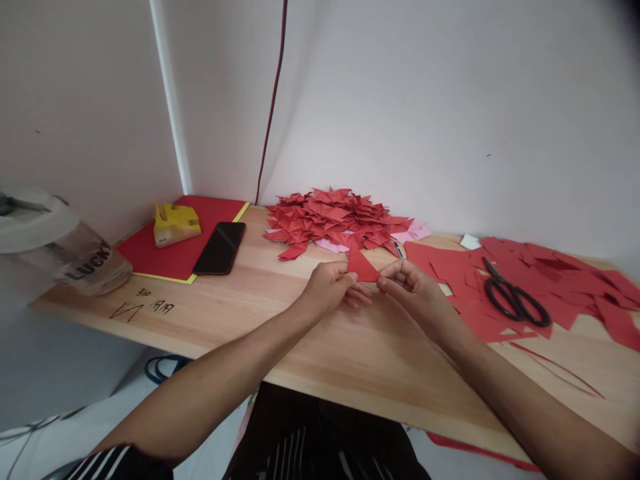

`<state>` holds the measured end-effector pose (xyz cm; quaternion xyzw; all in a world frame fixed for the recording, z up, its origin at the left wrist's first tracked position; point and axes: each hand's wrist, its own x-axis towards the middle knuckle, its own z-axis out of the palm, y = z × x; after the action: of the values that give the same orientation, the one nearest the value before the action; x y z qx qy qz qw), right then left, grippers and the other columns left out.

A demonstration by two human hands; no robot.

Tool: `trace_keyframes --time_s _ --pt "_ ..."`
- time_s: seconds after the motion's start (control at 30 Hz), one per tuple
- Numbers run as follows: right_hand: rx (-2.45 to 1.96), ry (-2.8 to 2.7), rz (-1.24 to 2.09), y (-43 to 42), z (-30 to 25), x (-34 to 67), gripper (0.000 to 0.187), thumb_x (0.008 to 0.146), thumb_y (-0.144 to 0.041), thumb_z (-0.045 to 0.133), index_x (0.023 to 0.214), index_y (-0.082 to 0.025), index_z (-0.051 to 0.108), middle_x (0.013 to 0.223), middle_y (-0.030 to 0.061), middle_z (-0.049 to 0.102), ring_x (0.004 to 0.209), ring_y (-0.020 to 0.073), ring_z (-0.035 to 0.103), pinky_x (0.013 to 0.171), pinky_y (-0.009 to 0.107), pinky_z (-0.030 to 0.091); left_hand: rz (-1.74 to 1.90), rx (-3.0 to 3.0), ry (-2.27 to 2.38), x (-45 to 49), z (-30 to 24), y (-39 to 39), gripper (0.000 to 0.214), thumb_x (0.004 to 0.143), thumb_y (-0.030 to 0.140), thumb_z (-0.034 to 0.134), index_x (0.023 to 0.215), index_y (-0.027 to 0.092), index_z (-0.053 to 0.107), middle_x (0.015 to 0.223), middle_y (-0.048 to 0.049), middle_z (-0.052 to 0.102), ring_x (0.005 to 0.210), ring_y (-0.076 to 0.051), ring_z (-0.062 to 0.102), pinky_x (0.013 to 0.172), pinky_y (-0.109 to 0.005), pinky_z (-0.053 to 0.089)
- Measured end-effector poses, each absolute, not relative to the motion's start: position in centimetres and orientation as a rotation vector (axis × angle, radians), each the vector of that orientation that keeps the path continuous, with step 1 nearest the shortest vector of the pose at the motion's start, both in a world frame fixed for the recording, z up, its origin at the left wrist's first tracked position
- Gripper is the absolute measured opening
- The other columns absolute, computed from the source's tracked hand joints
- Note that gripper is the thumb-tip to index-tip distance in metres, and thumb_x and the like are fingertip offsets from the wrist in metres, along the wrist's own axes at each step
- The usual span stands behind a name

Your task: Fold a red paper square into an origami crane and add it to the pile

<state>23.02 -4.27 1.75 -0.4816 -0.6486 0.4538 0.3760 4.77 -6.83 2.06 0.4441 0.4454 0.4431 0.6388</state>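
Observation:
Between my two hands, above the wooden table (300, 347), is a small piece of red paper (362, 267) folded to a triangle. My left hand (333, 283) pinches its left lower corner with the thumb on top. At the opposite corner, the thumb and fingertips of my right hand (407, 283) close on the paper. Just behind the hands lies a heap of folded red paper pieces (330, 217), with a few pink ones among them.
Black-handled scissors (515, 300) rest on red paper scraps (560, 280) at the right. On the left are a phone (220, 248), a yellow packet (176, 224) on red sheets (150, 257), and a clear "LUCKY" bottle (75, 260). A wall (425, 113) stands behind.

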Motion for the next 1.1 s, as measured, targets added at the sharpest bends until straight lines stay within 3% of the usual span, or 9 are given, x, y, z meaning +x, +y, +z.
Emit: trace_keyframes --time_s 0.17,0.37,0.63,0.97,1.1 --pt "-1.218 -1.665 1.243 -4.20 1.74 23.41 0.043 0.076 -0.056 0.067 0.099 -0.021 0.056 0.082 0.0028 0.065 0.074 0.0168 0.062 0.071 0.032 0.049 1.047 1.024 0.988 4.38 1.72 -6.77 0.010 0.088 0.016 0.050 0.085 0.009 0.057 0.069 -0.0095 0.072 0.057 -0.015 0.070 0.051 -0.019 0.050" --pt "-1.187 -1.798 1.360 -4.75 2.02 22.93 0.047 0.081 -0.066 0.057 0.074 -0.019 0.056 0.071 0.0017 0.061 0.057 0.0112 0.052 0.056 0.026 0.043 0.997 1.081 0.961 4.60 1.95 -6.98 0.010 0.088 0.017 0.050 0.083 0.010 0.056 0.072 -0.0106 0.073 0.058 -0.016 0.071 0.052 -0.020 0.051" --pt "-1.269 -1.822 1.361 -4.77 1.60 23.00 0.053 0.078 -0.070 0.057 0.064 -0.020 0.049 0.052 -0.0042 0.047 0.044 0.0075 0.034 0.044 0.024 0.022 0.923 1.115 0.899 4.88 1.71 -7.15 0.011 0.088 0.018 0.050 0.091 0.010 0.056 0.075 -0.0124 0.073 0.060 -0.017 0.071 0.049 -0.019 0.050" --pt "-1.245 -1.892 1.202 -4.66 1.25 22.87 0.048 0.082 -0.061 0.059 0.061 -0.021 0.044 0.054 -0.0054 0.038 0.049 0.0085 0.030 0.047 0.025 0.021 0.947 1.101 0.882 5.05 1.51 -7.01 0.012 0.085 0.023 0.055 0.090 0.013 0.050 0.071 -0.0102 0.073 0.058 -0.018 0.071 0.048 -0.021 0.051" --pt "-1.287 -1.839 1.272 -4.79 1.63 22.92 0.045 0.079 -0.060 0.062 0.063 -0.020 0.049 0.052 -0.0050 0.043 0.046 0.0072 0.031 0.045 0.024 0.019 0.962 1.081 0.869 4.93 1.27 -6.76 0.014 0.084 0.024 0.056 0.086 0.015 0.046 0.068 -0.0085 0.072 0.057 -0.018 0.071 0.049 -0.021 0.051"
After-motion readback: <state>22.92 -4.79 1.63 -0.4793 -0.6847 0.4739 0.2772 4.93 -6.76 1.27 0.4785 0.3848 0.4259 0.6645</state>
